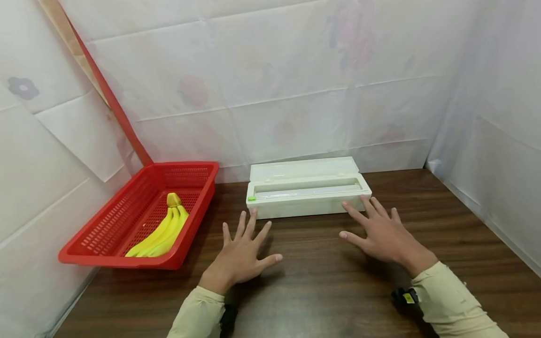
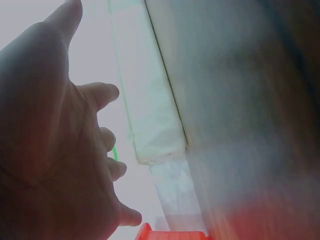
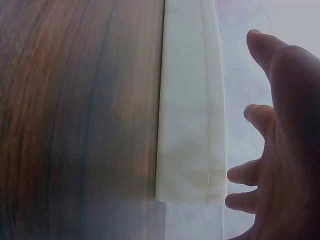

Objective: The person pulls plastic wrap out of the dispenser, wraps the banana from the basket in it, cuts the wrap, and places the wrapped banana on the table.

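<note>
Head view puts the dark wooden table point(image 1: 321, 281) across the lower half of the frame, with a red basket point(image 1: 139, 216) at centre left holding a bunch of bananas point(image 1: 162, 232), and a long white dispenser box point(image 1: 308, 190), lid tipped back, at the centre against the papered wall. Both hands come at that box from the bottom of the frame, and the likeliest trouble, as I judge it, is that so light a box would skid back into the wall or swing crooked if one hand lands before the other. Its open lid could also drop shut on fingertips that reach over the front edge. The basket stands just beside the box's left end, so a sideways shove could knock the two together. The left hand point(image 1: 241, 256) hovers palm down at lower centre, fingers spread wide and holding nothing, its tips just short of the box's left front corner. The right hand point(image 1: 382, 234), at centre right, is equally splayed and empty, its fingertips at or touching the box's right front corner; the blurred wrist views do not settle which.
</note>
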Motion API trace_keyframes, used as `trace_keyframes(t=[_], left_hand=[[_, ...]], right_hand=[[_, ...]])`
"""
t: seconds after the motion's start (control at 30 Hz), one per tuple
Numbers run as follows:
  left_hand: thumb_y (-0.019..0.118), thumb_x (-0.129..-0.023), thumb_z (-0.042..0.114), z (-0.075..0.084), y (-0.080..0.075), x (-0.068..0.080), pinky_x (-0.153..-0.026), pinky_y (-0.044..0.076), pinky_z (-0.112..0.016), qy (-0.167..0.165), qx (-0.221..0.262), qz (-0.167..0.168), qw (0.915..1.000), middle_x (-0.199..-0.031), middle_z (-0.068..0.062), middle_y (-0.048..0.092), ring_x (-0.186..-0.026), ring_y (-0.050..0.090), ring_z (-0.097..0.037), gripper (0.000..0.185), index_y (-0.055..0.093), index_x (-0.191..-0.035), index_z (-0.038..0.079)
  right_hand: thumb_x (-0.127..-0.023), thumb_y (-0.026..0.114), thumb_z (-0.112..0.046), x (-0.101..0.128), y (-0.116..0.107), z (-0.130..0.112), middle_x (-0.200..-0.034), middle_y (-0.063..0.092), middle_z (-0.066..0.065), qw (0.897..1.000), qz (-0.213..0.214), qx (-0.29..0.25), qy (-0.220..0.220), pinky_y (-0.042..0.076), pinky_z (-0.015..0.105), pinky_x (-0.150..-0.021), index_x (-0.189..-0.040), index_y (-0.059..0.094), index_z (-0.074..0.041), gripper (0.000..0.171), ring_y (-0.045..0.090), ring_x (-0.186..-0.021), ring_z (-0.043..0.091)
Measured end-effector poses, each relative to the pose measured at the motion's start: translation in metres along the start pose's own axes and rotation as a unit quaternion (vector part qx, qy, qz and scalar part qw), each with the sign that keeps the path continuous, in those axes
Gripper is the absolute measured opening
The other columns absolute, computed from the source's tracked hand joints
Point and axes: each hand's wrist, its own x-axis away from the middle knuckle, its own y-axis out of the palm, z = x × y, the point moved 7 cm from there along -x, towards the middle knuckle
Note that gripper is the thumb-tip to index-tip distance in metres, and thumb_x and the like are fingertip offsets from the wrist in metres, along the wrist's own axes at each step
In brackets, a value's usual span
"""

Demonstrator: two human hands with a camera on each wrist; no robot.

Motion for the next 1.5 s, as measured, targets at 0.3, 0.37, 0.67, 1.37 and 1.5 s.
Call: trace_keyframes(t=[0.3, 0.37, 0.67, 1.37, 1.5], left_hand=[[0.041, -0.089, 0.079, 0.002, 0.000, 0.000, -0.107, -0.001, -0.077, 0.003, -0.003, 0.003, 1.0000, -0.167, -0.013, -0.001, -0.151, -0.007, -0.039, 0.088, 0.033, -0.158, 0.025], [0.041, -0.089, 0.079, 0.002, 0.001, 0.000, -0.107, -0.001, -0.077, 0.004, -0.002, 0.002, 1.0000, -0.167, -0.013, -0.001, -0.151, -0.007, -0.039, 0.088, 0.033, -0.158, 0.025], [0.040, -0.090, 0.079, 0.009, 0.002, -0.001, -0.107, -0.001, -0.077, 0.009, -0.004, 0.004, 0.9999, -0.167, -0.014, 0.002, -0.151, -0.005, -0.041, 0.087, 0.036, -0.157, 0.024], [0.044, -0.092, 0.075, 0.022, 0.002, -0.012, -0.108, -0.002, -0.075, 0.019, 0.008, -0.004, 0.9998, -0.167, -0.014, 0.003, -0.151, 0.000, -0.042, 0.082, 0.041, -0.155, 0.021], [0.042, -0.093, 0.075, 0.026, 0.000, -0.015, -0.108, -0.001, -0.075, 0.022, 0.000, 0.000, 0.9998, -0.167, -0.015, 0.004, -0.151, 0.001, -0.042, 0.082, 0.042, -0.154, 0.020]], right_hand=[[-0.095, 0.042, -0.072, -0.004, -0.001, -0.011, -0.163, 0.018, 0.023, 1.000, 0.013, 0.011, -0.021, 0.012, 0.082, -0.100, -0.158, 0.031, -0.029, 0.077, 0.013, -0.147, 0.048], [-0.095, 0.042, -0.072, -0.004, -0.001, -0.013, -0.163, 0.017, 0.023, 0.999, 0.014, 0.014, -0.025, 0.012, 0.082, -0.100, -0.158, 0.032, -0.029, 0.077, 0.014, -0.147, 0.048], [-0.093, 0.042, -0.074, -0.005, 0.004, -0.022, -0.162, 0.019, 0.023, 0.998, 0.022, 0.033, -0.044, 0.013, 0.082, -0.101, -0.157, 0.036, -0.029, 0.078, 0.018, -0.146, 0.049], [-0.093, 0.045, -0.073, -0.004, 0.003, -0.030, -0.160, 0.029, 0.021, 0.995, 0.047, 0.062, -0.057, 0.015, 0.082, -0.100, -0.151, 0.047, -0.032, 0.071, 0.023, -0.145, 0.048], [-0.094, 0.047, -0.071, -0.004, 0.003, -0.029, -0.159, 0.030, 0.021, 0.996, 0.046, 0.055, -0.056, 0.015, 0.080, -0.102, -0.151, 0.048, -0.029, 0.071, 0.024, -0.145, 0.047]])
